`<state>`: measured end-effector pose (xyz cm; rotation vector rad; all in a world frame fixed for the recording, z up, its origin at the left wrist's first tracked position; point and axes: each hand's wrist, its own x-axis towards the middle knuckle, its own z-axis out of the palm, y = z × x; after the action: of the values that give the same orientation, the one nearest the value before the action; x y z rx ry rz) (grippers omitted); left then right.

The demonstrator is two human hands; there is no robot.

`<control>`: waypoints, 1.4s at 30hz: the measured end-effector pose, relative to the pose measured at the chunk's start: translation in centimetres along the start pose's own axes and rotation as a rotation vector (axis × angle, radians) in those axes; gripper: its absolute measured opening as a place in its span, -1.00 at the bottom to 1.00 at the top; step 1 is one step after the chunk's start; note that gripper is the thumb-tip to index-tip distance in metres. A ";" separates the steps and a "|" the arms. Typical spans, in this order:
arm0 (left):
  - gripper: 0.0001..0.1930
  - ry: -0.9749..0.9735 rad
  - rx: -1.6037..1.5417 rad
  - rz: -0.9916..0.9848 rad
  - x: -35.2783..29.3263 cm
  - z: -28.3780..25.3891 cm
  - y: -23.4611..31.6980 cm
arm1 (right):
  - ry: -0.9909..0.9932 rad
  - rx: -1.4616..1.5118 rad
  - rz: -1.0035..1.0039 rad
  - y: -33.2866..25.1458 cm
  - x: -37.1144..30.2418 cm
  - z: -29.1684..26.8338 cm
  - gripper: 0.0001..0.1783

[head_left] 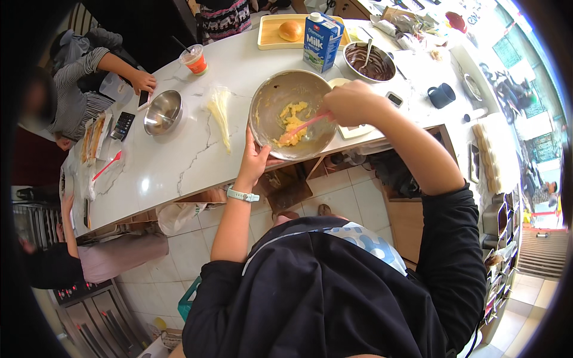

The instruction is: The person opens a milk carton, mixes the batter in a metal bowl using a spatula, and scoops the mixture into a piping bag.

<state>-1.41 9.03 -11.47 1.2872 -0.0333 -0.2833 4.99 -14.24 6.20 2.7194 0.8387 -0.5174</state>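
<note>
A metal mixing bowl (pixel 267 98) is tilted toward me at the counter's front edge. My left hand (pixel 258 156) grips its lower left rim, thumb on the wall. Soft yellow dough or batter (pixel 292 122) clings in lumps to the bottom. My right hand (pixel 352 106) is closed around the handle of a pink spatula (pixel 309 122), whose blade sits in the yellow mass. Just beyond the bowl stands a blue milk carton (pixel 322 45). Left of the bowl lies a piping bag (pixel 219 113) with pale yellow filling.
A bowl of chocolate mixture (pixel 376 67) with a spoon stands right of the carton. A bun (pixel 290 31) sits on a wooden tray (pixel 268 42). Leftward are an empty metal bowl (pixel 163 112), a drink cup (pixel 194 59), a calculator (pixel 123 126) and a person holding a phone (pixel 143 99).
</note>
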 end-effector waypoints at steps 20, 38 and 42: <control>-0.22 0.033 -0.040 0.084 -0.4 0.3 -1.2 | 0.034 0.625 0.050 4.0 -2.0 10.1 -0.63; -0.26 0.036 -0.230 0.077 -0.4 0.5 -1.8 | 0.245 0.531 0.289 -7.1 -6.3 8.0 -0.49; -0.27 0.008 -0.267 0.000 -0.8 -0.1 -1.6 | 0.271 0.668 0.176 -5.2 -6.1 7.6 -0.46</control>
<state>-2.51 8.89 -12.90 1.0234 0.0111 -0.2731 -4.67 -15.61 1.13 3.4977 0.5354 -0.4561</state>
